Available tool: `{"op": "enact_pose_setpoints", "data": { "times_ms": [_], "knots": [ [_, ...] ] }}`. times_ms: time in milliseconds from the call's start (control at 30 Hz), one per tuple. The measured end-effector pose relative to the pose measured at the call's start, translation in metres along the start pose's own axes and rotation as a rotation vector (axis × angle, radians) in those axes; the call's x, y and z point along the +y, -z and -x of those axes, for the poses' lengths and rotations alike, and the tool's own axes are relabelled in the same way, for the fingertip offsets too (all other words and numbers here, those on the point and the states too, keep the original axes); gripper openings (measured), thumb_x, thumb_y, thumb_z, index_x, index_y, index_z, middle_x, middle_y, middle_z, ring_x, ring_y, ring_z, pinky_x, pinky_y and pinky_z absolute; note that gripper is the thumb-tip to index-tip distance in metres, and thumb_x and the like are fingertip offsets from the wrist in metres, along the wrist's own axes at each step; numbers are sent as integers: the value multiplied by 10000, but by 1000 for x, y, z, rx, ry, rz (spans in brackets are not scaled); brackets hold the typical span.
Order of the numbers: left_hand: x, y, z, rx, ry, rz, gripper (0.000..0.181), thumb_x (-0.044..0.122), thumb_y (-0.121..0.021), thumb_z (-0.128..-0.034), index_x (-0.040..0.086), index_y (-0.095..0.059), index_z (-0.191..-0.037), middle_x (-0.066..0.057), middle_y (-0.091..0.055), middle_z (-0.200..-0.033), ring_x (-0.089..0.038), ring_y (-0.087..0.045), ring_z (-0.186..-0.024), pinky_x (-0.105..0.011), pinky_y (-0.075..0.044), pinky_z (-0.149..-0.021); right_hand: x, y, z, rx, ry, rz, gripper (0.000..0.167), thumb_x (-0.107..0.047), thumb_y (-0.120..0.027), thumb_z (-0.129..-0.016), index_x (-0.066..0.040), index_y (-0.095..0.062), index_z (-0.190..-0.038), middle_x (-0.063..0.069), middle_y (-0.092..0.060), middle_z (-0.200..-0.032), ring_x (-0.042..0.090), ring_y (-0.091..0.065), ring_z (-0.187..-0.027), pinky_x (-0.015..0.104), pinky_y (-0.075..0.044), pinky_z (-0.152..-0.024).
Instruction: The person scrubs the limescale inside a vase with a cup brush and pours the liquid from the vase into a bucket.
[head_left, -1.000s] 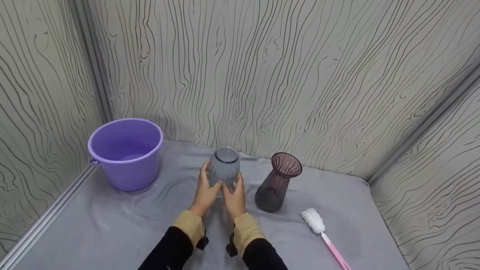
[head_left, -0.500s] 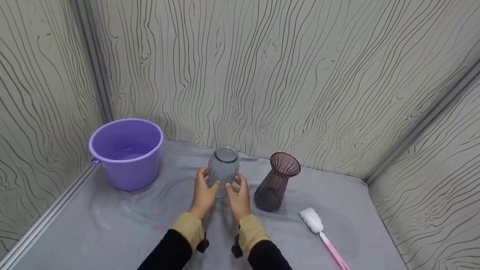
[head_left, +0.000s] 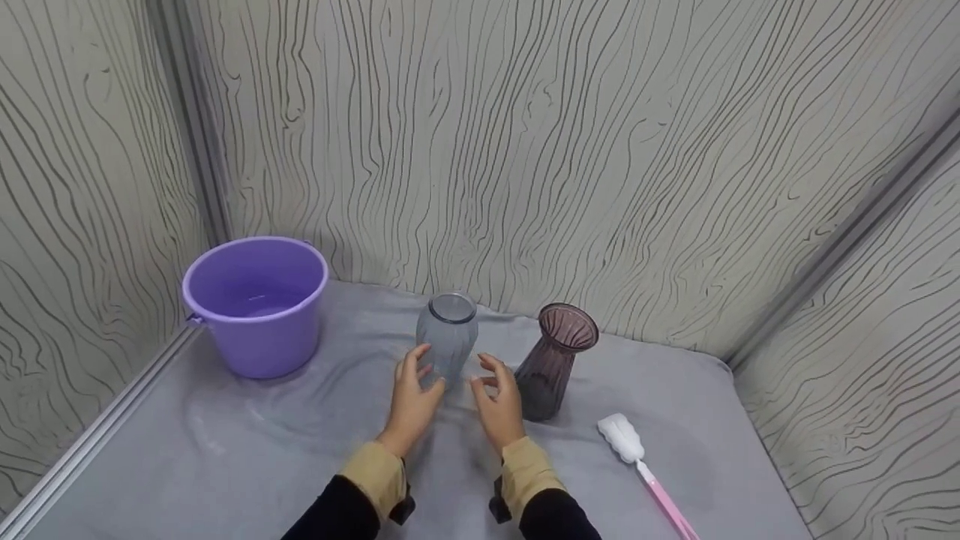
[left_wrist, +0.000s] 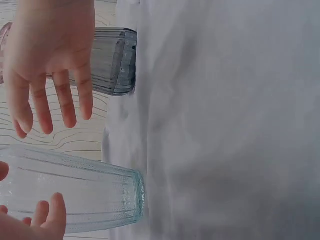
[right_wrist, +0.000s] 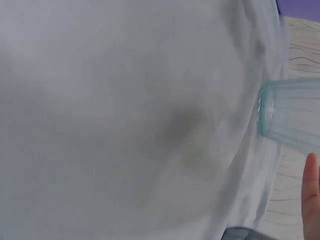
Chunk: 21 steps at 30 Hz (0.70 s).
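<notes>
A clear bluish ribbed glass vase point(head_left: 448, 337) stands upright on the grey cloth. My left hand point(head_left: 411, 401) is at its near left side, fingers spread and relaxed; whether a fingertip still touches the glass I cannot tell. My right hand point(head_left: 499, 405) is off the vase, between it and a purple glass vase point(head_left: 551, 367), with fingers loosely bent around nothing. The left wrist view shows the clear vase point(left_wrist: 90, 192) beside the fingers of one hand, and the right hand point(left_wrist: 55, 60) in front of the darker vase point(left_wrist: 115, 60).
A purple bucket point(head_left: 262, 345) stands at the back left. A white sponge brush point(head_left: 622, 439) with a pink handle point(head_left: 664, 499) lies at the right. Grey cloth point(head_left: 300, 465) covers the table, and patterned panels point(head_left: 480, 150) rise behind and at both sides.
Both hands have let go of their hold around the clear vase and moved apart, the right hand farther to the right. The vase remains standing in place.
</notes>
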<state>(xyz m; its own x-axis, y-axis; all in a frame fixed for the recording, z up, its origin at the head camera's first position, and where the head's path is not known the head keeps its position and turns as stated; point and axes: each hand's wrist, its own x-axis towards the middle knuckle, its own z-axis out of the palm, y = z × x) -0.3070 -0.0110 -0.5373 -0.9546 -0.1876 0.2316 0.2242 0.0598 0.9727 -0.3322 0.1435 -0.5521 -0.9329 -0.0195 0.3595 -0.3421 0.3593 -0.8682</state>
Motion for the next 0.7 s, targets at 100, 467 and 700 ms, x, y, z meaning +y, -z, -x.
{"op": "enact_pose_setpoints", "data": {
  "times_ms": [100,467,700],
  "knots": [
    [-1,-1,5,-4,-23,5,572,-47,-645,-914,-27,-429,-1443,-319,-341,-1437,-497,-503,-1275,-591,-472,-996,6,11,2,86,17,38,309,-99,-666,-974,-67,-625,-1278,165,-610,-1188,254,-626,-980,373,-541,-803],
    [-11,4,18,-264,-33,-2,313,40,-691,-947,-37,-590,-1232,-187,-634,-1166,-353,-625,-1095,-426,-538,-922,26,61,-3,448,143,195,193,-63,-762,-885,-10,-591,-955,75,-583,-828,165,-572,-706,227,-480,-637],
    [-10,1,26,-508,37,-14,170,35,-700,-928,-14,-667,-1087,-51,-683,-969,-195,-656,-921,-303,-554,-794,23,84,-13,500,50,195,397,-95,-813,-848,12,-481,-1036,123,-512,-918,240,-566,-801,213,-477,-686]
  ]
}}
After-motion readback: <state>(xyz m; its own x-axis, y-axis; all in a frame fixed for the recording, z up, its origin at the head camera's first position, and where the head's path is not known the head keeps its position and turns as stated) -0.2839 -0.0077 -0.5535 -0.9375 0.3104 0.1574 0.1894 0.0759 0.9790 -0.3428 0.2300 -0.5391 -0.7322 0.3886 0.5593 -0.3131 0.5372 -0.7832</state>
